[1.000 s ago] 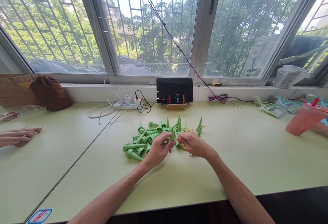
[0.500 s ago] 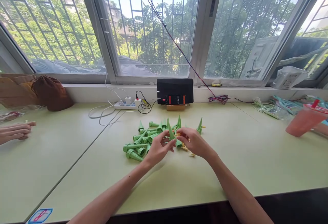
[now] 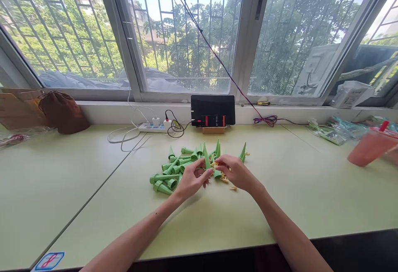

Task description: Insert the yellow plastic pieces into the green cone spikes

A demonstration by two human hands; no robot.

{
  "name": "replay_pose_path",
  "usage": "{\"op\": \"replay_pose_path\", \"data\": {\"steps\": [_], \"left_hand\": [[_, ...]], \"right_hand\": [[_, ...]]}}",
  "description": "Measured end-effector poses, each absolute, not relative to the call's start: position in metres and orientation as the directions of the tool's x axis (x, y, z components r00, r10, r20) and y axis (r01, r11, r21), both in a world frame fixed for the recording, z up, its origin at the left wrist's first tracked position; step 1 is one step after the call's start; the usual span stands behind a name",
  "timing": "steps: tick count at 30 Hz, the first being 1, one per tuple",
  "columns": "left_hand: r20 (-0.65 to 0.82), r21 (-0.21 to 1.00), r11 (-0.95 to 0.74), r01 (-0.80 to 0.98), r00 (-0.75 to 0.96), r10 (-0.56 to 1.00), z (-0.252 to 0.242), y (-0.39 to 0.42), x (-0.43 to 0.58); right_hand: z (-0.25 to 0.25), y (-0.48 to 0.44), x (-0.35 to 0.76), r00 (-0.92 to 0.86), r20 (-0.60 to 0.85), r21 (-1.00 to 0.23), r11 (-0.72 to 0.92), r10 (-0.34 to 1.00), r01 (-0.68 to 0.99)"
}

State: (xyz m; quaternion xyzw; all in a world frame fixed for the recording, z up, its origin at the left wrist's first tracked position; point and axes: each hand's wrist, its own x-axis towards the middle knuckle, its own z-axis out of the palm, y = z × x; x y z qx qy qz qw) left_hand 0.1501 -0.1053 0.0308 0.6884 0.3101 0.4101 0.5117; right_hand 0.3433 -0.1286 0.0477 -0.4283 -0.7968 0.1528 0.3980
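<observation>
My left hand (image 3: 193,180) is closed around the base of a green plastic cone-shaped spike (image 3: 207,158), which stands point up between thumb and fingers. Close to the spike's lower right side is my right hand (image 3: 235,172), its thumb and fingertips pinched together. Whatever sits in that pinch is too small to make out. Small yellow plastic pieces (image 3: 224,180) lie below and around the right fingers. To the left, a heap of green spikes with ribbed caps (image 3: 163,187) is partly covered by my left hand. Another green spike (image 3: 243,152) stands upright beyond my right hand.
A phone (image 3: 214,121) leans against a black tablet (image 3: 213,106) at the table's back. Left of them is a power strip (image 3: 152,128) with cables. A red drink cup (image 3: 368,145) tilts at the right, near plastic packets (image 3: 329,131). A brown drawstring bag (image 3: 64,112) stands at the back left.
Another person's hand at the left edge has gone out of view. My two hands stay almost in place around the spike, with only small finger shifts.
</observation>
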Motion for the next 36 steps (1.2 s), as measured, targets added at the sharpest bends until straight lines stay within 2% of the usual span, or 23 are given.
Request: {"op": "replay_pose_path", "data": {"steps": [10, 17, 23, 30, 36], "left_hand": [[0.291, 0.900, -0.406, 0.161, 0.472, 0.832, 0.020, -0.104, 0.149], [0.454, 0.743, -0.619, 0.255, 0.489, 0.745, 0.016, -0.105, 0.149], [0.492, 0.650, -0.714, 0.260, 0.573, 0.656, 0.020, -0.107, 0.148], [0.494, 0.677, -0.689, 0.258, 0.535, 0.685, 0.021, -0.109, 0.150], [0.438, 0.801, -0.553, 0.228, 0.407, 0.802, 0.022, -0.108, 0.154]], "right_hand": [[0.046, -0.128, 0.345, -0.338, 0.468, -0.528, 0.565, 0.816, 0.634], [0.044, -0.126, 0.346, -0.355, 0.439, -0.478, 0.549, 0.825, 0.686], [0.045, -0.128, 0.346, -0.381, 0.398, -0.466, 0.542, 0.835, 0.700], [0.046, -0.127, 0.345, -0.361, 0.413, -0.458, 0.533, 0.836, 0.711], [0.048, -0.128, 0.342, -0.333, 0.459, -0.489, 0.547, 0.824, 0.679]]}}
